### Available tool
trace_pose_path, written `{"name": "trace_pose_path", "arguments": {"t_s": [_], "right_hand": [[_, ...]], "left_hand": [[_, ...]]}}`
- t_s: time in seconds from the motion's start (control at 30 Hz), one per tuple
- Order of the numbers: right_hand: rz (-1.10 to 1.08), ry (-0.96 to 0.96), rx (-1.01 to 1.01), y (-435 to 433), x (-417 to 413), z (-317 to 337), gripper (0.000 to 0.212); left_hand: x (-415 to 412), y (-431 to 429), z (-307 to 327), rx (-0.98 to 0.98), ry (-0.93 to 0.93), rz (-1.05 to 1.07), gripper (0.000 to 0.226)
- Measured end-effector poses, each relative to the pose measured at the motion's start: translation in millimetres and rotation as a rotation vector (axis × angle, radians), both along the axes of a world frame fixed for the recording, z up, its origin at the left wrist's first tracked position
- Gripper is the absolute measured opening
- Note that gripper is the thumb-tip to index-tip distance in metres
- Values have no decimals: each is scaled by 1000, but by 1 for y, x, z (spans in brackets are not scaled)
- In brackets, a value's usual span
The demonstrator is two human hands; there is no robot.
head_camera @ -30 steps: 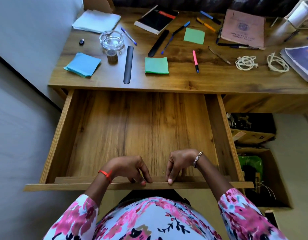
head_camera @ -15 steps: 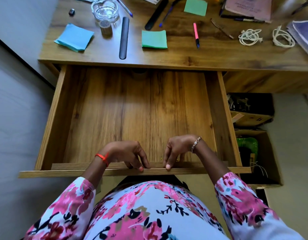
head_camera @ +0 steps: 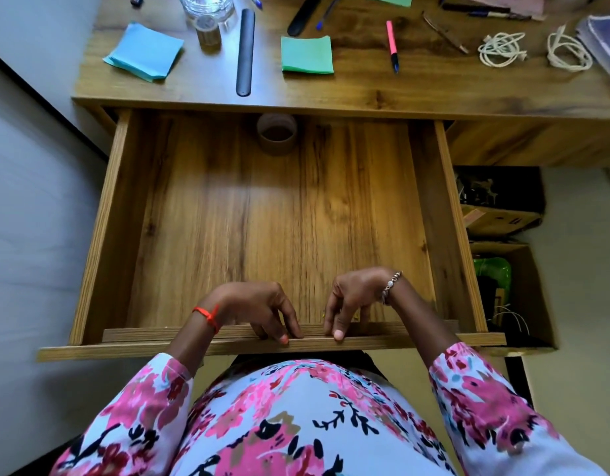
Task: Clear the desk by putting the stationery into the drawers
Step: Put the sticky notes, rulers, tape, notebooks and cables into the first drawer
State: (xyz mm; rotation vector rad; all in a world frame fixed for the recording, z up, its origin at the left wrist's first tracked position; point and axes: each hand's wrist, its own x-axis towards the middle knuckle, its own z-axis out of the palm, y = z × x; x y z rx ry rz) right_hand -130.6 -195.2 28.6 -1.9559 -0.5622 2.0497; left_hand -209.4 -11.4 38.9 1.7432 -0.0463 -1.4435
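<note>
The wooden drawer [head_camera: 447, 235] stands pulled far out below the desk top [head_camera: 365, 91]. My left hand [head_camera: 258, 307] and my right hand [head_camera: 355, 297] both grip the drawer's front edge, fingers curled over it. A brown tape roll [head_camera: 276, 134] lies at the drawer's back. On the desk lie a blue sticky pad [head_camera: 143, 51], a green sticky pad [head_camera: 307, 55], a black ruler [head_camera: 245, 51], a pink pen [head_camera: 392, 44] and a brown pencil [head_camera: 444, 32].
A glass ashtray [head_camera: 207, 6] sits at the desk's far left. Two coiled white cords [head_camera: 501, 49] [head_camera: 568, 51] lie to the right, beside a book [head_camera: 602, 39]. Open boxes [head_camera: 502, 218] stand on the floor right of the drawer. A wall runs along the left.
The drawer has come further out with both hands on its front edge, baring a tape roll at its back. The view has tilted down, so the far desk items have left the frame.
</note>
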Motion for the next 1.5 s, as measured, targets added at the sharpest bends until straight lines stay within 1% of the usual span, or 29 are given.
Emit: {"name": "trace_pose_path", "arguments": {"t_s": [0.2, 0.47, 0.73, 0.9, 1.07, 1.27, 1.37, 1.5], "right_hand": [[1, 16, 3, -3, -19, 0, 31], [33, 37, 14, -11, -43, -1, 32], [-7, 0, 34, -18, -50, 5, 32], [-1, -40, 33, -13, -51, 7, 32], [-13, -59, 50, -17, -55, 13, 32], [64, -71, 45, -10, -55, 22, 32], [117, -78, 29, -4, -55, 23, 32], [176, -55, -6, 4, -51, 22, 32]], "left_hand": [[-15, -7, 0, -9, 42, -14, 30], [-36, -21, 4, 42, 57, -63, 30], [-51, -27, 15, 110, -86, -12, 25], [-62, -28, 18, 144, -253, 9, 21], [-81, -33, 16, 188, -358, 127, 15], [-88, -32, 12, 184, -360, 176, 16], [-88, -34, 15, 197, -375, 157, 19], [-84, -31, 15, 215, -351, 113, 22]]}}
